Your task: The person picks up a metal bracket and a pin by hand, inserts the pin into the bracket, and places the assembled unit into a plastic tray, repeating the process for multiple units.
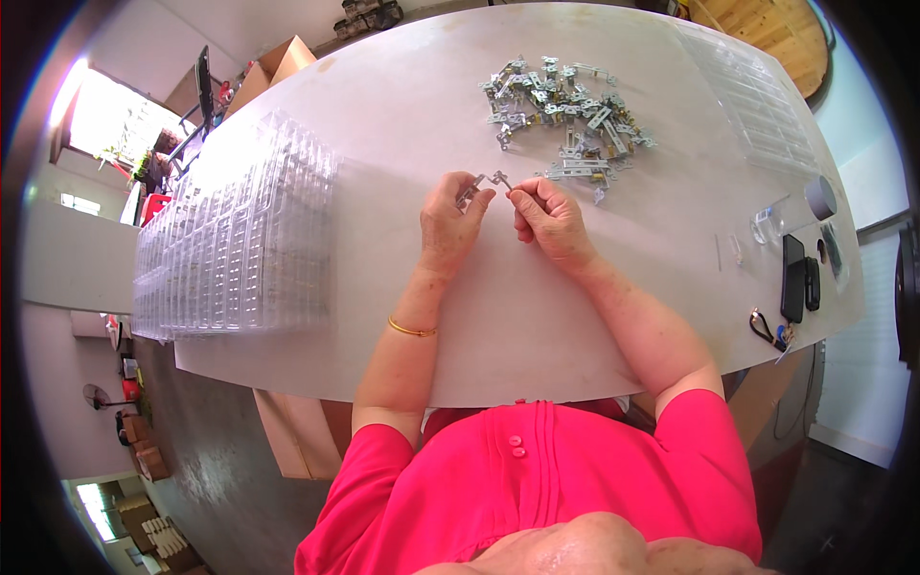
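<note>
Over the middle of the table, both hands are close together with their fingers pinched. My left hand (pixel 452 218) is closed on a small metal bracket-like part (pixel 471 192), mostly covered by the fingers. Between thumb and fingers, my right hand (pixel 553 220) grips another small metal part (pixel 500 179), whose end points toward the left hand. The tips of the two parts are very near each other; whether they touch I cannot tell. Just beyond the right hand lies a loose pile of similar silvery metal parts (pixel 575 115), some with brass-coloured bits.
A tall stack of clear plastic trays (pixel 240 240) stands at the left. One clear tray (pixel 752 101) lies at the far right. Along the right edge are a roll of grey tape (pixel 820 197), a black phone (pixel 793 278), and a key strap (pixel 767 329). They rest on the pale table (pixel 402 105).
</note>
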